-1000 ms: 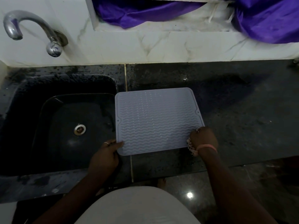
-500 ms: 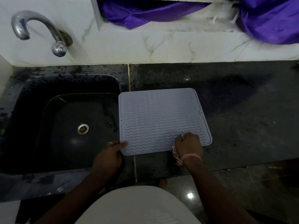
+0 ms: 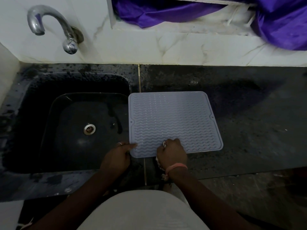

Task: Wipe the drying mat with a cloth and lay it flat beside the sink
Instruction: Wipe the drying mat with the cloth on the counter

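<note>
A pale grey ribbed drying mat [image 3: 172, 120] lies flat on the dark counter just right of the black sink [image 3: 79, 130]. My left hand [image 3: 118, 156] holds the mat's near left corner, fingers on its edge. My right hand [image 3: 172, 153] is curled round a bunched patterned cloth [image 3: 160, 163] and presses it on the mat's near edge, left of the middle. Most of the cloth is hidden under that hand; a bit shows at the wrist.
A chrome tap [image 3: 54, 25] juts from the white tiled wall above the sink. Purple fabric [image 3: 274, 19] hangs on the ledge behind. The dark counter [image 3: 249, 117] stretches to the right of the mat. Its front edge runs just below my hands.
My right hand with the cloth has slid leftward along the mat's near edge, from the right corner to near the middle. My left hand stays on the left corner.
</note>
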A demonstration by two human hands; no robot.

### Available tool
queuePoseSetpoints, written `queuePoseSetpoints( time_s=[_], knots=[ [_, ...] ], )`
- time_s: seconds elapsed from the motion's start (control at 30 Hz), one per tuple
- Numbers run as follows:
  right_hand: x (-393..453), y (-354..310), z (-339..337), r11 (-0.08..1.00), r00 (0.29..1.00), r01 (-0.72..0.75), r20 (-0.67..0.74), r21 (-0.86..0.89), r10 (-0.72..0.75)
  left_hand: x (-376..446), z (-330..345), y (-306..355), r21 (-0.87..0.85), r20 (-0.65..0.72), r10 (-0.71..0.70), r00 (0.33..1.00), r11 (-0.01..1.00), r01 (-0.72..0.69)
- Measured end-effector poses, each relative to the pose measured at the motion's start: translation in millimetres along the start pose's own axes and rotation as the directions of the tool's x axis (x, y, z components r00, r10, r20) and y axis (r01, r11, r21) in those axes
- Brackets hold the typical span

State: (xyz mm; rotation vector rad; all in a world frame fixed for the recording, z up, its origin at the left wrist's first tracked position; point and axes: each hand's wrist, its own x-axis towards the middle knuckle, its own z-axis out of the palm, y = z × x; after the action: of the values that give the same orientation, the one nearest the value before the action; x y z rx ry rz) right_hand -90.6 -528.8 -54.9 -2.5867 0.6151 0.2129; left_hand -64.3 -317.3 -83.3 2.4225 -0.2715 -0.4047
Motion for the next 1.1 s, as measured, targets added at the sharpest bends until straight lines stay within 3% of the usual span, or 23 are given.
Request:
queuePoseSetpoints(
  time_s=[0.27,0.43,0.63,0.83,0.93,1.1],
  knots=[
    [-14.9,-35.4,25.0,0.984,0.979,0.174,0.109,-0.026,-0.17,3.3,-11.3,-2.0,-0.108,0.056,0.003,0.998,0.994,0.003],
    [-18.9,-52.2,39.1,0.963,0.959,0.271,0.095,-0.012,-0.268,-3.1,-15.9,-6.2,-0.211,0.097,-0.006,0.995,0.977,0.027],
    [-19.2,-63.5,38.6,0.945,0.932,0.326,0.164,0.02,-0.324,-7.3,-16.4,-10.8,-0.297,0.12,-0.035,0.992,0.952,0.07],
    [-11.2,-66.0,28.3,0.897,0.866,0.342,0.278,0.28,-0.416,-2.8,-8.2,-12.4,-0.326,0.024,-0.062,0.998,0.943,0.066],
    [-0.1,-45.2,10.7,0.898,0.9,0.311,0.206,0.311,-0.383,1.0,-2.2,-17.7,-0.258,-0.018,0.003,1.0,0.966,-0.008],
    [28.5,29.9,-25.7,0.951,0.999,0.042,-0.006,0.306,-0.042,-0.9,5.8,-8.8,-0.101,-0.041,0.05,0.998,0.993,-0.053]
  ],
)
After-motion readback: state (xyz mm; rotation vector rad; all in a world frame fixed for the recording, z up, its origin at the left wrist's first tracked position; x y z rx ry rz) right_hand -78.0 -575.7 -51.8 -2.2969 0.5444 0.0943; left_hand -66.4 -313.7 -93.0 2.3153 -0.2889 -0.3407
